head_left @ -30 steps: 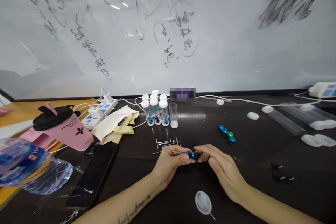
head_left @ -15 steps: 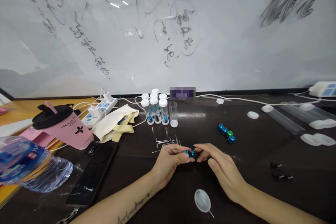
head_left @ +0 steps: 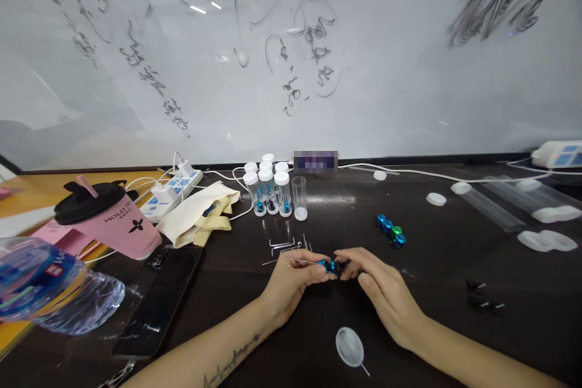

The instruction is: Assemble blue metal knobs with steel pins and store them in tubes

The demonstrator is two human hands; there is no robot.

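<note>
Left hand (head_left: 293, 282) pinching small blue part (head_left: 327, 265), right hand (head_left: 386, 300) pinching the same part from opposite side, loose blue pieces (head_left: 390, 231) just beyond right hand

Pink cup (head_left: 122, 231), phone (head_left: 160, 298), water bottle (head_left: 59, 291) — all left of capped vials (head_left: 271, 194).

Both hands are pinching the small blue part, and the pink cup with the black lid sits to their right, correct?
Not quite. The left hand and right hand do pinch the small blue part, but the pink cup with the black lid sits to their left, as the head view shows.
</note>
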